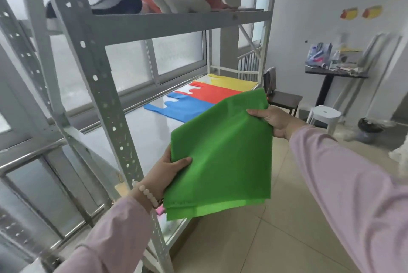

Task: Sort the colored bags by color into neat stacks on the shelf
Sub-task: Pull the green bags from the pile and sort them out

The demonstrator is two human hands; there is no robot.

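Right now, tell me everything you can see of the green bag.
The green bag is a flat, bright green piece of woven-looking fabric with a stitched hem along its near edge. It is held tilted in the air in front of the shelf. The left hand pinches its left edge; the right hand holds its far right edge. Its handles are not visible.

Bags on middle shelf: one blue bag, one red bag, one yellow bag; off the shelf, green bags in a held bundle, at least two layers at the lower edge, exact count not readable. Top shelf: about four soft items, blurred. Hands: two, left hand and right hand; one white stool, one dark side table.
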